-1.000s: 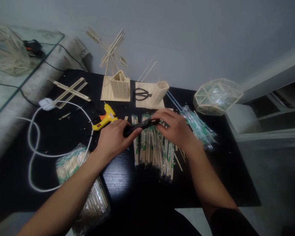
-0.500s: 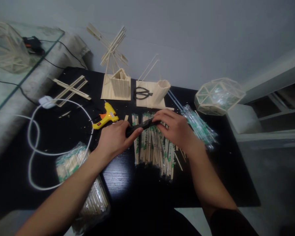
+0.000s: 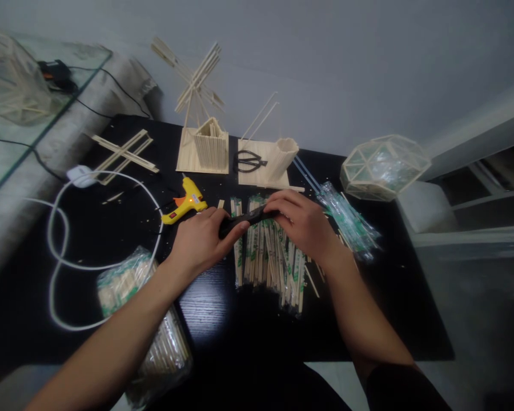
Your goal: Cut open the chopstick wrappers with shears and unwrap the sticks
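A long black object, too dark to identify, is stretched level between my two hands. My left hand wraps round its left end, thumb pointing along it. The fingers of my right hand close over its right end. Beneath it on the black table lie wrapped chopsticks in clear sleeves with green print, their upper ends partly hidden by my hands. Just beyond my left hand sits a yellow glue gun with a small orange light showing.
At the back stand a stick windmill and a second stick base with black scissors on it. A white cable loops at left near a chopstick bag. Clear glue sticks and a faceted frame occupy the right.
Both hands keep their hold on the black object and have hardly moved. The view has shifted very slightly.
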Demonstrator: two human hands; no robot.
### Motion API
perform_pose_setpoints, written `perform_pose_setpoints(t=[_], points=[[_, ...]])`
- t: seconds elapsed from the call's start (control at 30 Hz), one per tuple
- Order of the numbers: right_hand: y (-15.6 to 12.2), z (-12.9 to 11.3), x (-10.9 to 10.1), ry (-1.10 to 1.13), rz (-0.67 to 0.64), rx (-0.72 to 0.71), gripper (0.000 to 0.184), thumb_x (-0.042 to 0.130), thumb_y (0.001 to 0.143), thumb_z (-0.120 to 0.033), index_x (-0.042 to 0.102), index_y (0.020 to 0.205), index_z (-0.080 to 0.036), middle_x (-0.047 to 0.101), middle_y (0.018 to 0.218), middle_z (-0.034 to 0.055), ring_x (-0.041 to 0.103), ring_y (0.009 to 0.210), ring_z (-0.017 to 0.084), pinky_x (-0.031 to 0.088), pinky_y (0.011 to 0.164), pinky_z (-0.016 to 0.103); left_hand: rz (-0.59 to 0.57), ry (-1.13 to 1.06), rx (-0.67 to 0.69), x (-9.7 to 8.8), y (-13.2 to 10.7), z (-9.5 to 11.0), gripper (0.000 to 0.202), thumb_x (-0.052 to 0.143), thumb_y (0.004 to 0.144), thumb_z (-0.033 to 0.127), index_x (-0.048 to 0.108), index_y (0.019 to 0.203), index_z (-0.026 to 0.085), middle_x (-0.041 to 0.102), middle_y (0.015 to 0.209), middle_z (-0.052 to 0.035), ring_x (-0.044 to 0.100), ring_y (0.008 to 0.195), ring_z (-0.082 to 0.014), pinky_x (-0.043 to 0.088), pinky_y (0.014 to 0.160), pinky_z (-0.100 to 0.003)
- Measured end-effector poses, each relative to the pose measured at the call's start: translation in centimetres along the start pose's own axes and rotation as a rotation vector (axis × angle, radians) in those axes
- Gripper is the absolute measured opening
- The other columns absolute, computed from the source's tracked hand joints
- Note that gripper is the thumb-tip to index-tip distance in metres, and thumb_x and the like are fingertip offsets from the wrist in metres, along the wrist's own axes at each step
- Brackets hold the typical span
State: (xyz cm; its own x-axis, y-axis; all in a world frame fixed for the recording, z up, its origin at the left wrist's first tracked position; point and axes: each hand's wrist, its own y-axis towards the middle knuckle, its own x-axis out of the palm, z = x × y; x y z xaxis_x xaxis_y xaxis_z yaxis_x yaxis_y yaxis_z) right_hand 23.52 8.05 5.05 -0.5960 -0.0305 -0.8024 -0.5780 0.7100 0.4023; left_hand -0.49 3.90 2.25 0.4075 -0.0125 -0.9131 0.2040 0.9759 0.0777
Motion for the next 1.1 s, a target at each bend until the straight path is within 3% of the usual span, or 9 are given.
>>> perform_pose_setpoints(t=[0.4, 0.7, 1.1], points=[[-0.16, 0.14, 0.31, 0.011, -0.003, 0.021, 0.023, 0.055, 0.099, -0.008, 0.07, 0.103, -0.024, 0.072, 0.108, 0.005, 0.07, 0.106, 0.021, 0.058, 0.096, 0.04, -0.009, 0.067, -0.028, -0.1, -0.01, 0.4, 0.065, 0.034, 0.099, 0.075, 0.062, 0.076, 0.021, 0.067, 0.076, -0.0087, 0.062, 0.066, -0.0231, 0.038, 0.058, -0.035], [-0.04, 0.02, -0.09, 0.013, 0.008, 0.019, 0.017, 0.058, 0.1, -0.01, 0.07, 0.101, -0.022, 0.073, 0.107, 0.0062, 0.071, 0.104, 0.022, 0.059, 0.095, 0.041, -0.015, 0.06, -0.034, -0.04, -0.04, 0.56, 0.066, 0.035, 0.099, 0.075, 0.055, 0.065, 0.022, 0.063, 0.068, -0.0057, 0.058, 0.06, -0.0214, 0.027, 0.056, -0.035], [0.07, -0.54, -0.24, 0.017, -0.079, 0.09, 0.019, 0.052, 0.097, -0.005, 0.063, 0.099, -0.021, 0.07, 0.108, 0.008, 0.07, 0.104, 0.023, 0.057, 0.094, 0.04, -0.009, 0.088, -0.018, 0.22, 0.05, 0.19, 0.064, 0.035, 0.1, 0.074, 0.064, 0.082, 0.02, 0.069, 0.08, -0.0076, 0.064, 0.07, -0.0235, 0.031, 0.057, -0.033]])
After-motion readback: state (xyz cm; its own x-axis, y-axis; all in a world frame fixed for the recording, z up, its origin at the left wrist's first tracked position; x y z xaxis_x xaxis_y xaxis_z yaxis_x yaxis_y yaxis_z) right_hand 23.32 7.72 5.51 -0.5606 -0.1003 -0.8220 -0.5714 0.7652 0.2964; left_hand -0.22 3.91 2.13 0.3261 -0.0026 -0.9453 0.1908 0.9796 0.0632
